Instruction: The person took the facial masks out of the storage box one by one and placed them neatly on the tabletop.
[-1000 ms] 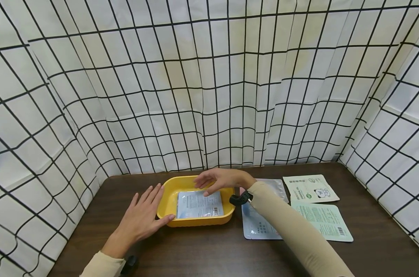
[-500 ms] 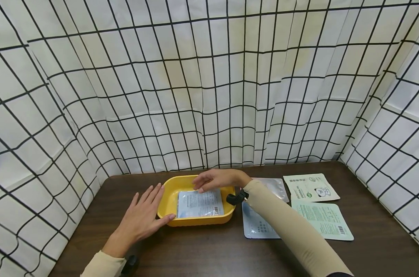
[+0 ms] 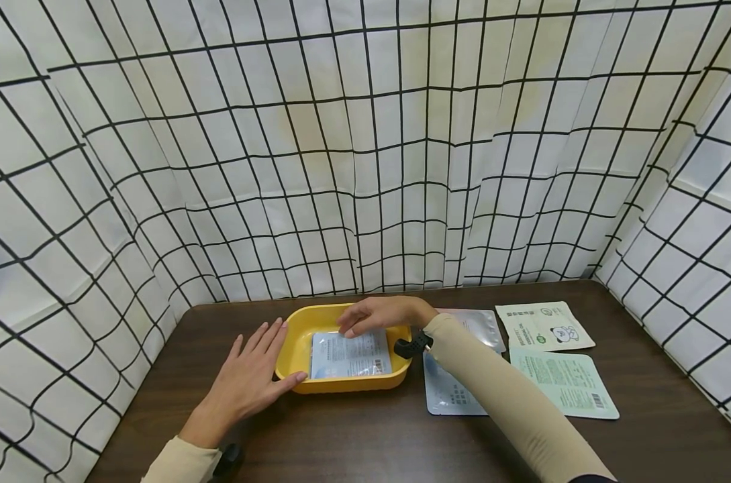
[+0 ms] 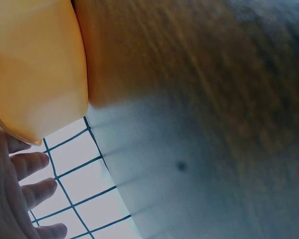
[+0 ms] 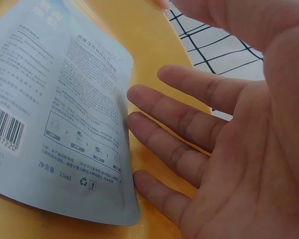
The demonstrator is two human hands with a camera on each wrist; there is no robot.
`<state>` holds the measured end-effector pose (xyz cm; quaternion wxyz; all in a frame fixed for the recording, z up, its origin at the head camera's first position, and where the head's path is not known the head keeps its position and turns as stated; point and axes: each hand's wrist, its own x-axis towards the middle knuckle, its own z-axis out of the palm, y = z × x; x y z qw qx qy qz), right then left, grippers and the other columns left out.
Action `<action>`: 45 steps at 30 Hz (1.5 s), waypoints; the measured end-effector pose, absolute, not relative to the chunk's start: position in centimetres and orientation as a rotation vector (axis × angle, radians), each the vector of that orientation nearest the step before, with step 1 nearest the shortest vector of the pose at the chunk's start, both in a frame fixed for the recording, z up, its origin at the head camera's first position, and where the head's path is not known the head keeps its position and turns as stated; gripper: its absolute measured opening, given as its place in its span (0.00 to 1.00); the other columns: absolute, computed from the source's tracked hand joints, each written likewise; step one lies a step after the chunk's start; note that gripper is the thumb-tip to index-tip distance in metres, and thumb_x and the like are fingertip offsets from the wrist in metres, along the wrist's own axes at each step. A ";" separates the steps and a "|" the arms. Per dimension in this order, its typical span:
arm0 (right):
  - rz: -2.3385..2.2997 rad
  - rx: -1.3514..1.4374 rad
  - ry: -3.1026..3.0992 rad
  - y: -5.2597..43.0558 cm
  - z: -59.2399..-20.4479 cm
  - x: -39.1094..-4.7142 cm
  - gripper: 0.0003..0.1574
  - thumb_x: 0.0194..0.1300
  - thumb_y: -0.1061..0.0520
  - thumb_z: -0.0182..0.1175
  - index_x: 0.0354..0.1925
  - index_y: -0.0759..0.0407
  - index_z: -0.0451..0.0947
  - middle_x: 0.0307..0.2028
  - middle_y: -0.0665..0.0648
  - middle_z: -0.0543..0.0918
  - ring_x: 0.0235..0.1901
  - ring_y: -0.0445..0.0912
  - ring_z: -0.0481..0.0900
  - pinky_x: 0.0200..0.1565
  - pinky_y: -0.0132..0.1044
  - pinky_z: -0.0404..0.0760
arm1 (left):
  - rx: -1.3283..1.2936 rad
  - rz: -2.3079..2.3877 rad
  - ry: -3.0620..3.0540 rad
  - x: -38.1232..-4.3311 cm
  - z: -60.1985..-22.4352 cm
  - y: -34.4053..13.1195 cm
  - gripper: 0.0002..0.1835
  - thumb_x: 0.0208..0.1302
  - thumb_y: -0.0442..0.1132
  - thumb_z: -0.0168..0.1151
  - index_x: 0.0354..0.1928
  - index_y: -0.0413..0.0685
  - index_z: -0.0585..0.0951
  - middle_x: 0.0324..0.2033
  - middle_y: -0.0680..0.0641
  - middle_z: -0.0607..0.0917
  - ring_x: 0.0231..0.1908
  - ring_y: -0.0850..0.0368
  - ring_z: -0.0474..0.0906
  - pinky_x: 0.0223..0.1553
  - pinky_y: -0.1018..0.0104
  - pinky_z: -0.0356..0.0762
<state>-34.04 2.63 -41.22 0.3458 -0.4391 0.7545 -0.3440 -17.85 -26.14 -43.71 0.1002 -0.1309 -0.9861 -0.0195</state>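
Note:
A yellow plastic tray (image 3: 353,385) stands on the dark table, and a light-blue sheet-mask packet (image 3: 344,362) lies in it with its printed back up. My right hand (image 3: 382,315) is over the far part of the tray. In the right wrist view its fingers (image 5: 164,104) are stretched out, their tips right at the packet's edge, with the thumb held apart above. My left hand (image 3: 247,372) lies spread beside the tray's left end, thumb and fingertips at the rim. The left wrist view shows those fingers (image 4: 37,191) beyond the tray's wall (image 4: 45,59).
Right of the tray, partly under my right forearm, lie a silver packet (image 3: 482,327) and a blue packet (image 3: 452,389). Farther right are a cream packet with a bear drawing (image 3: 546,329) and a pale-green packet (image 3: 567,382). A white curtain with black grid lines (image 3: 365,168) surrounds the table.
My right hand has sunk slightly toward the packet in the tray, and its thumb has drawn closer to the fingers. My left hand has stayed in place.

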 end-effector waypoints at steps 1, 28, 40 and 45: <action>-0.890 -1.139 1.959 2.6 -41.2 -34.0 0.36 0.73 0.44 0.58 0.72 0.57 0.68 0.65 0.52 0.79 0.61 0.40 0.76 0.66 0.40 0.73 | -0.387 -0.063 -2.914 -17.9 -43.7 -26.1 0.55 0.63 0.77 0.49 0.79 0.44 0.57 0.78 0.42 0.60 0.75 0.38 0.57 0.70 0.28 0.52; -0.856 -1.178 1.971 3.0 -40.7 -33.9 0.36 0.73 0.42 0.57 0.71 0.56 0.70 0.65 0.49 0.79 0.61 0.38 0.76 0.64 0.39 0.74 | -0.380 -0.071 -2.922 -17.9 -43.5 -26.0 0.55 0.63 0.78 0.47 0.79 0.44 0.57 0.78 0.41 0.60 0.75 0.37 0.57 0.70 0.27 0.51; -0.975 -1.168 1.944 3.2 -41.0 -34.0 0.31 0.71 0.50 0.64 0.69 0.53 0.73 0.65 0.49 0.77 0.61 0.41 0.77 0.62 0.36 0.76 | -0.387 -0.099 -2.920 -17.8 -43.6 -26.1 0.54 0.64 0.76 0.50 0.79 0.43 0.58 0.78 0.41 0.60 0.75 0.37 0.57 0.70 0.27 0.50; -0.997 -1.204 1.912 3.4 -41.1 -34.1 0.37 0.68 0.57 0.67 0.72 0.53 0.69 0.69 0.49 0.74 0.62 0.41 0.76 0.62 0.37 0.76 | -0.388 -0.104 -2.922 -17.8 -43.6 -26.1 0.54 0.64 0.75 0.50 0.79 0.43 0.58 0.78 0.41 0.60 0.76 0.37 0.57 0.70 0.27 0.50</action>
